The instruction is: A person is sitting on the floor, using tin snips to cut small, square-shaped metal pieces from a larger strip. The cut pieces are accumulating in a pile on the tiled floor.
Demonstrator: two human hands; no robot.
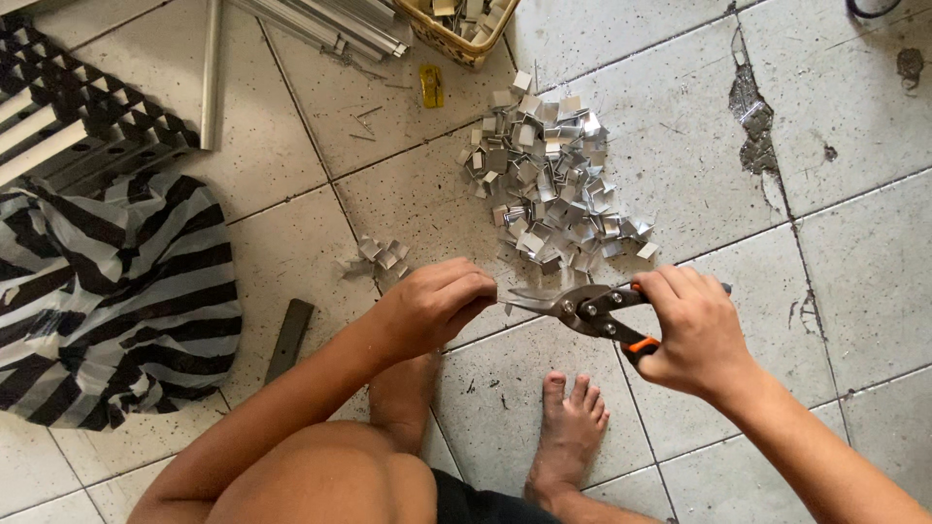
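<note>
Your right hand [691,330] is clamped on the orange-handled tin snips [592,311] | your left hand [434,306] is pinched shut on a small metal piece [506,307] at the blades | pile of cut metal clips [553,189] lies on the tiled floor [854,281] just beyond | striped bag [107,291] to your left.

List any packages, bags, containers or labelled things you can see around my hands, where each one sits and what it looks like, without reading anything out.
Striped plastic bag: on the floor at the left, bulging and crumpled, black and white stripes.
Woven basket: top edge, above the pile of metal pieces, tan weave, holding pale metal bits.
Small yellow item: on the tile beside the basket, flat and rectangular; too small to tell what it is.
No signs or screens in view.
</note>
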